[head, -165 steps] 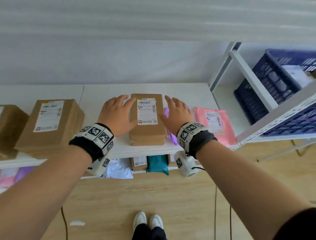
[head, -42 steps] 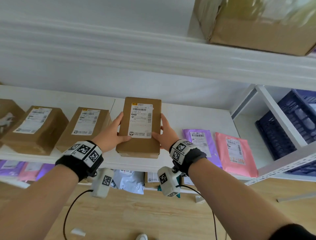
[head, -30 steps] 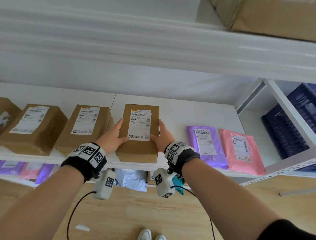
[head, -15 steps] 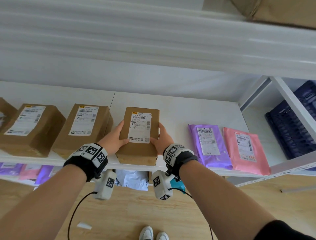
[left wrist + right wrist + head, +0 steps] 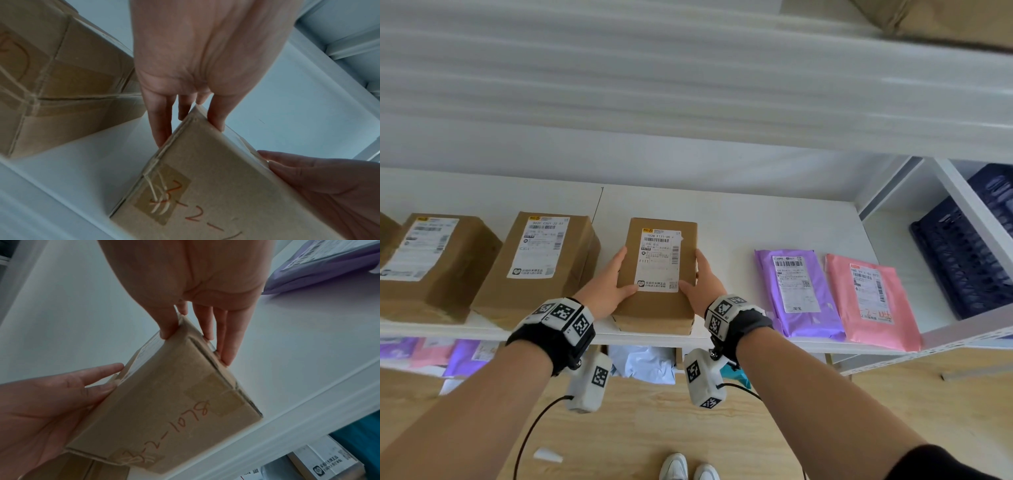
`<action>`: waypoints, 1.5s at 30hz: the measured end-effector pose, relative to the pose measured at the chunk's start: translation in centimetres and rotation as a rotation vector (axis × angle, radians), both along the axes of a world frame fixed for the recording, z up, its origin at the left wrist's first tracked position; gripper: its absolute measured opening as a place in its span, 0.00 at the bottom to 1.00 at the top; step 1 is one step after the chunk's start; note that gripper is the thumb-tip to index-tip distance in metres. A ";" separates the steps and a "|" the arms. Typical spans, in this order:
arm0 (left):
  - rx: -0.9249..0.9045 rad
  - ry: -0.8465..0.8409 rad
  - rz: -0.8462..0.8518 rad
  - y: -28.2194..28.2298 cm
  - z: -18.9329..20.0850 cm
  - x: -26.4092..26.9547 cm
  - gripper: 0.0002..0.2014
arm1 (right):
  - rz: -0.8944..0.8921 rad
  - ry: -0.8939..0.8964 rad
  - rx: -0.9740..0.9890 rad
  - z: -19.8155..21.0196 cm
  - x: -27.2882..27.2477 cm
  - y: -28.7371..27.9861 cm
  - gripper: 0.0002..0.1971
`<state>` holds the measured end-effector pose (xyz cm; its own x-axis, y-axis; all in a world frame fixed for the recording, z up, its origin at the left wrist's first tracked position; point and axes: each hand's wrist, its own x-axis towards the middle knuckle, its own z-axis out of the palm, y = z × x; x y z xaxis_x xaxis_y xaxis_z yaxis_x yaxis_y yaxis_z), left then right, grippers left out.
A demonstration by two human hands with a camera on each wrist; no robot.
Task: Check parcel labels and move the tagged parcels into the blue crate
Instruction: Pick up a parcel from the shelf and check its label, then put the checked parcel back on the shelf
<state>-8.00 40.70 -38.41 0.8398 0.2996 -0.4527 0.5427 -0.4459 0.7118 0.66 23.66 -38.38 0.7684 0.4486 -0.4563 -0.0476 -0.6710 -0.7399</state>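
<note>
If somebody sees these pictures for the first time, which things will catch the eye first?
First, the small brown box at the middle of the white shelf, held at its sides by the left hand and right hand. Then the purple bag and pink bag lying to its right.

Brown cardboard box (image 5: 658,274) with white label (image 5: 660,261), purple mailer (image 5: 798,292), pink mailer (image 5: 873,298), dark blue crate (image 5: 964,260), white shelf (image 5: 756,222).

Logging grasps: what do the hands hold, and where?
Both hands, left and right, hold the box by its long sides, thumbs on top.
</note>
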 end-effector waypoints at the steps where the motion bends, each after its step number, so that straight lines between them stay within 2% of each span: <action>1: 0.006 0.001 0.000 0.0 -0.1 0.0 0.41 | 0.002 0.001 0.000 0.0 0.0 0.0 0.37; 8: 0.155 -0.016 -0.018 -0.1 0.2 0.4 0.42 | 0.023 -0.041 -0.036 0.4 0.3 -0.5 0.35; 12: 0.320 -0.111 -0.046 -1.4 1.3 0.7 0.40 | 0.020 -0.103 -0.061 0.8 0.5 -1.3 0.35; 15: 0.430 -0.210 -0.111 -2.5 2.7 1.4 0.39 | 0.025 -0.193 -0.083 1.6 0.8 -1.9 0.34; 20: 0.627 -0.349 -0.235 -5.1 5.5 2.8 0.34 | 0.060 -0.453 -0.159 3.9 1.3 -4.1 0.32; 25: 0.782 -0.425 -0.342 -7.8 7.8 4.0 0.32 | 0.053 -0.630 -0.255 6.5 1.5 -7.3 0.32; 30: 0.883 -0.465 -0.371 -10.9 10.0 4.6 0.32 | 0.008 -0.734 -0.298 8.6 2.0 -11.1 0.33; 36: 1.021 -0.564 -0.403 -14.7 11.9 6.1 0.31 | 0.041 -0.869 -0.400 10.7 3.4 -15.9 0.34; 45: 1.086 -0.596 -0.334 -22.4 12.5 7.7 0.32 | 0.073 -0.948 -0.391 12.7 5.7 -23.7 0.34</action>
<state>-0.34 18.30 -25.91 0.9328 0.0138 0.3600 0.0178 -0.9998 -0.0078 6.38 -0.02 -25.70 0.8656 0.4593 0.1996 0.4932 -0.8509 -0.1809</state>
